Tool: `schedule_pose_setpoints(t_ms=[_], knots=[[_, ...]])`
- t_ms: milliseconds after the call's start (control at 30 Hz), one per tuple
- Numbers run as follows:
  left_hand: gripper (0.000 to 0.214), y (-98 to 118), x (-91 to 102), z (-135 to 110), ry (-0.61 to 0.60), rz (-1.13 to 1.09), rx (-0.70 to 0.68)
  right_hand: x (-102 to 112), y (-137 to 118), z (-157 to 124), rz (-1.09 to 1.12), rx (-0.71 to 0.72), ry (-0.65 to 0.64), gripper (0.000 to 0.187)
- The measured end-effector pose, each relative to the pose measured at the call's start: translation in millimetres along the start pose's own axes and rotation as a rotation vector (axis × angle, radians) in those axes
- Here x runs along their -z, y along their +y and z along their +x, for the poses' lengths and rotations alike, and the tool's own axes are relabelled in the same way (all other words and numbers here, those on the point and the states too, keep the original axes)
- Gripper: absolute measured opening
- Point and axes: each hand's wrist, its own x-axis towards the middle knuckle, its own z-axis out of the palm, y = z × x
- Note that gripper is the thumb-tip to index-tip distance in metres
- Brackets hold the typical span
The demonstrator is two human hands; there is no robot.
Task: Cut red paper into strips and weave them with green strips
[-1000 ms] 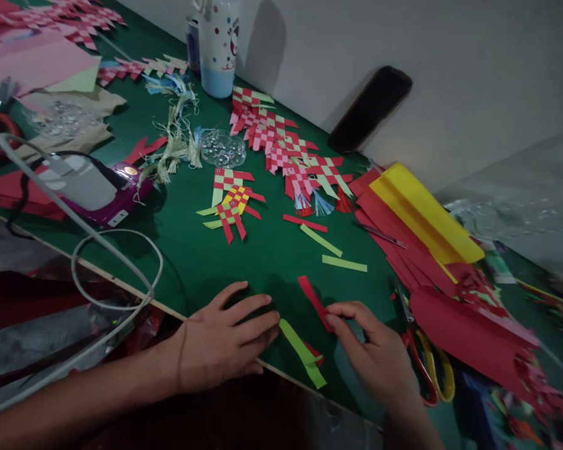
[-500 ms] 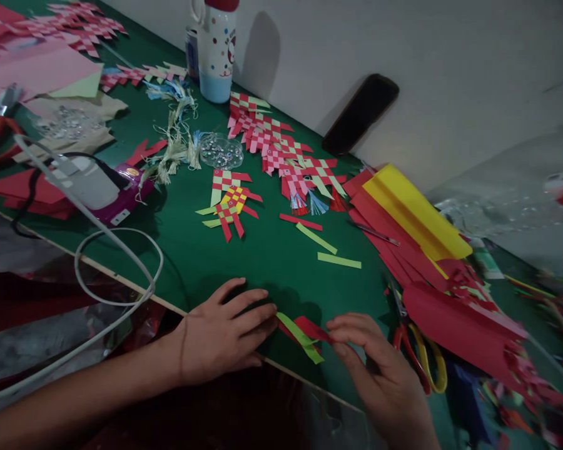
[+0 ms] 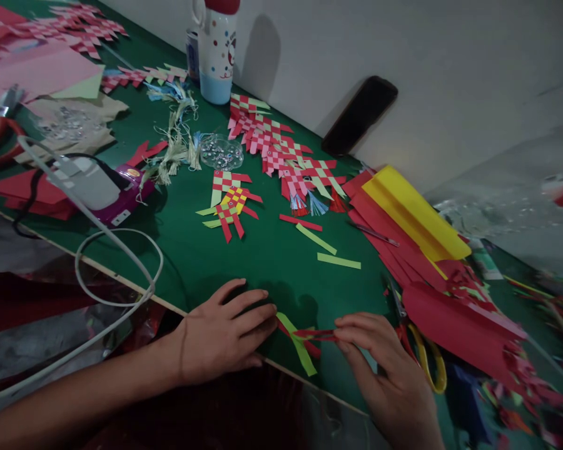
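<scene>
My left hand (image 3: 229, 334) rests at the table's front edge with its upper fingers spread. Its fingertips hold down the near ends of a few crossed paper strips, partly hidden under them. From there a light green paper strip (image 3: 304, 357) slants down to the right, with red paper showing beneath it. My right hand (image 3: 380, 362) is closed, thumb and fingers pinching the end of a red paper strip (image 3: 319, 335) that is bent across the green one. Beyond the hands lie loose strips, among them a green strip (image 3: 338, 260), and small woven paper fish (image 3: 232, 203).
Scissors (image 3: 425, 356) and red paper sheets (image 3: 460, 325) lie to the right. A yellow sheet (image 3: 415, 212), leaning phone (image 3: 360, 115) and bottle (image 3: 216, 62) line the wall. Beads fill a clear dish (image 3: 221, 152). A white cable (image 3: 162, 262) loops over the left edge.
My right hand has turned the red strip edge-on and shifted slightly right. The green strip's free end has swung downward. My left hand stays in place.
</scene>
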Motion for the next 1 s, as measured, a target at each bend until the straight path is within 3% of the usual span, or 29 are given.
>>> schedule_pose_setpoints(t_ms=[433,1000], knots=[[0.046,-0.5,-1.1,-1.0,-0.006,-0.01,0.008,-1.7,1.0,0.1,0.064,-0.133,0.04,0.013],[0.044,0.5,-0.1,-0.6,-0.002,-0.012,0.009,-0.3,1.4,5.4,-0.035,-0.057,-0.067,0.01]])
